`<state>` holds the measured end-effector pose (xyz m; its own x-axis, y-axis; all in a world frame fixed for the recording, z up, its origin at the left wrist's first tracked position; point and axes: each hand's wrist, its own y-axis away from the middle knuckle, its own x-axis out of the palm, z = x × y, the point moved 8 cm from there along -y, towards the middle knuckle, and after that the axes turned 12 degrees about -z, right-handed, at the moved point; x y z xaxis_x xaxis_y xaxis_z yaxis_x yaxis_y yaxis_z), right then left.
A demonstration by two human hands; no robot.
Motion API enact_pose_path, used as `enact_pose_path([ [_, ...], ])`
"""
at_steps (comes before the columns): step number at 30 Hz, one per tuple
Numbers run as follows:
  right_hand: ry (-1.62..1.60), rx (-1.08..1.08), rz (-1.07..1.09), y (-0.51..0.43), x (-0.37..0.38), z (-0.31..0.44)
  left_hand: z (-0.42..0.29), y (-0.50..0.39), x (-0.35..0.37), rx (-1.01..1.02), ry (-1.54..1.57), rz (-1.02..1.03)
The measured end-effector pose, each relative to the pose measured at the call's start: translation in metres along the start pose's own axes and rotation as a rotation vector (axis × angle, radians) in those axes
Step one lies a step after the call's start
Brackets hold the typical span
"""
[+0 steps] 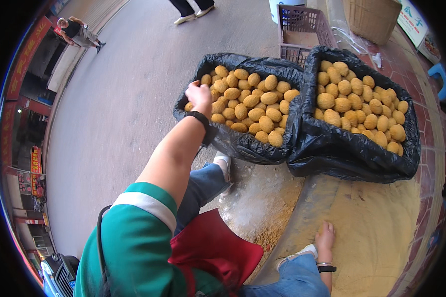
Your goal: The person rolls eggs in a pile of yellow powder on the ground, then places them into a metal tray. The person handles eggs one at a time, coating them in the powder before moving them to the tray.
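Note:
My left hand (200, 95) reaches over the left side of a crate (252, 152) lined with black plastic. It is close to the egg-shaped pieces (241, 111) with a rough yellow-brown coating that fill this crate. My fingers are partly turned away, so whether they grip one is hidden. A second black-lined crate (342, 163), full of similar coated eggs (356, 100), adjoins it on the right. Low at the right, my right hand (325, 236) is just over a spread of fine yellow powder (375, 230), with no object visible in its fingers.
Behind the crates stand a purple plastic basket (308, 28) and a cardboard box (373, 18). White powder and crumbs (256, 196) lie on the ground near my feet. A person's legs (191, 11) are at the top, and another person (80, 33) is across the road.

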<state>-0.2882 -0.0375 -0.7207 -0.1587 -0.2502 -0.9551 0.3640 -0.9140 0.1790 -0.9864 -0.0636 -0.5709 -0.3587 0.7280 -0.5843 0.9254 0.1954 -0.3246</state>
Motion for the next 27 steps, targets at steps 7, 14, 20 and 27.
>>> enact_pose_path([
  [7,-0.947,0.597,-0.138,-0.008,-0.021,-0.046,-0.179,0.362,-0.076,0.843,0.914,1.057],
  [14,-0.917,0.329,-0.507,-0.009,-0.076,-0.036,-0.030,0.672,-0.119,-0.923,0.086,2.078],
  [20,-0.753,0.410,-0.455,0.025,-0.067,-0.090,0.014,0.690,-0.101,-1.042,-0.046,1.946],
  [27,0.251,0.873,-0.578,0.141,-0.055,-0.221,0.000,0.696,-0.103,-1.065,-0.102,1.779],
])
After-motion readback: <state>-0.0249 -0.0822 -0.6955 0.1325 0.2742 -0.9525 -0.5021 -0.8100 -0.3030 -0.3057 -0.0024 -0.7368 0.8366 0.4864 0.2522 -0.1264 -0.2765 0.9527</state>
